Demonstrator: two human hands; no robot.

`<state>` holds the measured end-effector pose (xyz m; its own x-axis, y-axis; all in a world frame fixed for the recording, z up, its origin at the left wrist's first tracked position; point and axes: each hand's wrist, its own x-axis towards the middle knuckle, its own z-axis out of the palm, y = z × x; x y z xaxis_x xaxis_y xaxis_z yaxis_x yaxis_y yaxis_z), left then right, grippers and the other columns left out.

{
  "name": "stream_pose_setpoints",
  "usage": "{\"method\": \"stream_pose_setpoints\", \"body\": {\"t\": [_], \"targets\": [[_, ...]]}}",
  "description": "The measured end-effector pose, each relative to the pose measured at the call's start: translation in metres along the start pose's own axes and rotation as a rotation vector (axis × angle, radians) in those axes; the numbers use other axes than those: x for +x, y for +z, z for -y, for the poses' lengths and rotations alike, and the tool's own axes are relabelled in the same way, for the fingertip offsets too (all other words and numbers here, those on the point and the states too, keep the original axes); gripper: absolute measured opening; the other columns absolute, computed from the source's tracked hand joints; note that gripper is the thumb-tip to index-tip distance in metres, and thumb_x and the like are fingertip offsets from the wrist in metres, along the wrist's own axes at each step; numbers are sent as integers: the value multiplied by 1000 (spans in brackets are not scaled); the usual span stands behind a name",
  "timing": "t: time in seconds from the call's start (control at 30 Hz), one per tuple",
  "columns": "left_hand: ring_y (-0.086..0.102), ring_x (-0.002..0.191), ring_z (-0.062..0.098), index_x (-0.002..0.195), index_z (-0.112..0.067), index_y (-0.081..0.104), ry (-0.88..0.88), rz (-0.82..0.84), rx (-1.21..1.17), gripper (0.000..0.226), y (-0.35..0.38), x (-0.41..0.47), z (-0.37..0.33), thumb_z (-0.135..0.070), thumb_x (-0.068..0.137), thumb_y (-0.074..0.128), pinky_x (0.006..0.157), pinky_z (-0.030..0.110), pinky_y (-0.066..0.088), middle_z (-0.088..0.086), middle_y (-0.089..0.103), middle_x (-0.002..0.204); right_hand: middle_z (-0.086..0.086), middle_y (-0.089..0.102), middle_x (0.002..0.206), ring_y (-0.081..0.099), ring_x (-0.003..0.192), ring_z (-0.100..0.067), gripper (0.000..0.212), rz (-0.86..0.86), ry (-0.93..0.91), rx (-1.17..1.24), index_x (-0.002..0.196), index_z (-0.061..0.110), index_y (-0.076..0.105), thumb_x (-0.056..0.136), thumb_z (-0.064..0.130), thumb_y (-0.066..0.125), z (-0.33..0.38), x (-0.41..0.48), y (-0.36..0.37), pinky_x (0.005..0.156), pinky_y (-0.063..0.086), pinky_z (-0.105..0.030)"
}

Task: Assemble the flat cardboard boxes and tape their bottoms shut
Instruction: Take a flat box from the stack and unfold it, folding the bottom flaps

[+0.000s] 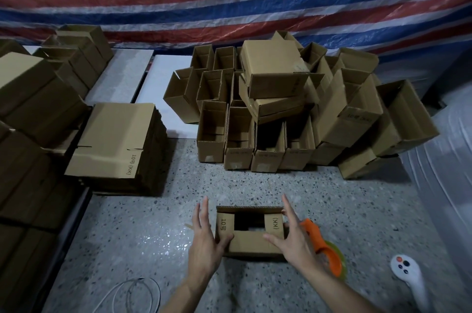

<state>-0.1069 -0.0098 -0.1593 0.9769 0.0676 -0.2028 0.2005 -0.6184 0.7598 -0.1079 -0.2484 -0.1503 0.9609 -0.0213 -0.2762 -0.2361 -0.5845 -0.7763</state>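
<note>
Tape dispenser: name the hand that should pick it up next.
Right. The tape dispenser lies just behind the right hand, right of the box; the left hand rests on the box's opposite side.

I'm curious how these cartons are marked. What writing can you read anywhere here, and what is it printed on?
"10号": left flap of the near box.
"(KK)": right flap of that box.
"10号 (KK)": top sheet of the flat stack.
Prints on the piled boxes: too blurred or small to read for certain.
</note>
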Motion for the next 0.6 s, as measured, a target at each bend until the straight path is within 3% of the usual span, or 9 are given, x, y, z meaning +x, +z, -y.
{"method": "stream_pose_setpoints", "body": {"t": [0.07,0.2,0.37,0.47,0.53,0.6], "targets": [[45,135,17,158,-41,-8,141,-10,125,109,-1,5,-1,-39,87,75,61,26,56,-18,-12,165,16,21,160,30,145,-13,115,-9,-30,-70,149,63,-5,78,38,83,-1,-1,0,115,37,-40],[34,143,11,157,-44,12,296,22,259,89,-2,7,0,-38,90,71,92,29,53,-24,1,165,13,27,151,33,137,-9,92,-63,-125,-238,142,65,17,78,45,81,-2,-2,0,109,36,-25],[49,131,15,150,-36,41,298,-58,290,76,0,-1,2,-38,84,78,90,33,55,-13,39,156,8,33,153,33,139,-13,80,-151,-185,-312,143,47,46,72,47,84,-6,-4,4,112,37,-35],[57,121,20,141,-28,56,299,-89,331,65,1,-2,4,-38,81,80,88,34,56,-6,54,145,8,44,148,41,135,-14,74,-188,-232,-336,136,39,57,69,45,87,-9,-4,4,107,38,-34],[61,117,22,131,-23,64,322,-94,385,47,2,-4,7,-44,89,68,87,36,57,-5,60,138,7,48,147,45,134,-17,57,-189,-259,-367,125,34,67,73,44,86,-11,-7,5,107,40,-38],[62,116,24,127,-21,68,323,-69,415,43,8,-13,12,-48,98,52,84,37,57,-3,58,142,6,47,150,45,137,-19,37,-186,-278,-424,118,30,72,84,44,77,-16,-13,11,109,43,-46]]}}
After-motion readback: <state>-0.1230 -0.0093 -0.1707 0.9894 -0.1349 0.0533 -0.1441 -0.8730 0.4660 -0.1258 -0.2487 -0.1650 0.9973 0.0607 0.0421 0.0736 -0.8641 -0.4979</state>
